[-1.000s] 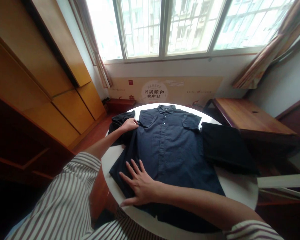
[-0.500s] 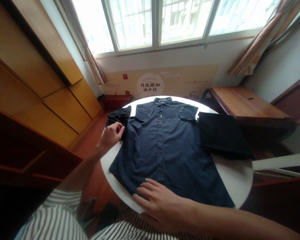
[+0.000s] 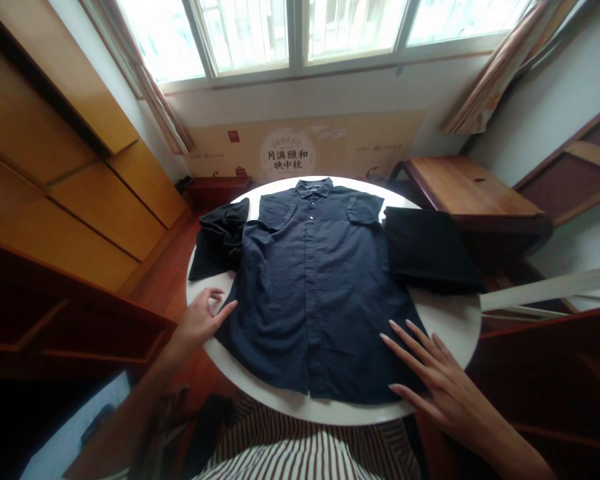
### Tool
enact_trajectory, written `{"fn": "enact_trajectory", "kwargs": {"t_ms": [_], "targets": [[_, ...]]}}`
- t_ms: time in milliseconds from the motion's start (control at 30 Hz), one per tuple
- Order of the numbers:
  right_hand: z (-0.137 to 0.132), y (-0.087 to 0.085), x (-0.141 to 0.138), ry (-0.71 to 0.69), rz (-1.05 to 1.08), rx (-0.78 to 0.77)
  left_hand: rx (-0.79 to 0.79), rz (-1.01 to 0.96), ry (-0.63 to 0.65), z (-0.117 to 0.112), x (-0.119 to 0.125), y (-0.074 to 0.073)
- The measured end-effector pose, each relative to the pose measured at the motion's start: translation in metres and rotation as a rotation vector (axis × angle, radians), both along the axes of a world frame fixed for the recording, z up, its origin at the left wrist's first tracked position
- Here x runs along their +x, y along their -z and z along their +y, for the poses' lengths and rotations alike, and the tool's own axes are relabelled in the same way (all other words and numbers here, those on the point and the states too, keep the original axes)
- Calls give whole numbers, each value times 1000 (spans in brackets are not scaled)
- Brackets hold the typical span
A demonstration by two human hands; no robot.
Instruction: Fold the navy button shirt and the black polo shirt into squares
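A dark navy short-sleeved shirt (image 3: 300,287) lies spread front side up on a round white table (image 3: 453,320), its collar toward the window and its hem toward me. My left hand (image 3: 207,317) is at the shirt's lower left edge, thumb and fingers apart, gripping nothing. Over the lower right part of the shirt rests my right hand (image 3: 430,370), fingers spread and laid out flat. A crumpled black garment (image 3: 223,233) lies left of the shirt. On the right, a folded black cloth (image 3: 427,250) hangs slightly past the table edge.
Behind the table stands a low wooden table (image 3: 473,187) on the right. Yellow wooden cabinets (image 3: 95,200) line the left side. A white rail (image 3: 555,287) runs close to the table's right edge. The window (image 3: 300,33) is straight ahead.
My left hand has come off the black garment, down to the shirt's lower left edge. My right hand has moved right from the hem's middle. The hem now lies differently, and the view has shifted.
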State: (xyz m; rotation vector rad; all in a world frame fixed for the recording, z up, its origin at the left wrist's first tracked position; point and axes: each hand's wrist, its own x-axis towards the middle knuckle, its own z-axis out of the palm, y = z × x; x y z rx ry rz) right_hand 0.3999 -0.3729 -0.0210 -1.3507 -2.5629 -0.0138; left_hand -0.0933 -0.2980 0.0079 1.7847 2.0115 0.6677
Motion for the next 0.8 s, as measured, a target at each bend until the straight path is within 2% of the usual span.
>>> {"fn": "enact_trajectory", "kwargs": {"t_ms": [133,267,433,533,633,733,800], "targets": [[-4,5,-4,19,-10,24,-94,-21,38,0,-7,4],[-3,4,-4,29,-12,23,-160,-201,83,0,-17,1],[-4,-1,-5,27,-7,-28,-226,-548,-70,-7,-21,-13],[-6,-3,-4,31,18,-62,-320,-607,-127,-12,-23,-15],[-8,-6,-1,40,35,-86,-305,-446,-89,-14,-28,-15],[3,-17,-2,32,71,-75,-64,-46,-33,-5,-22,-28],[25,-32,-10,-4,132,-65,104,152,63,12,-3,-45]]}}
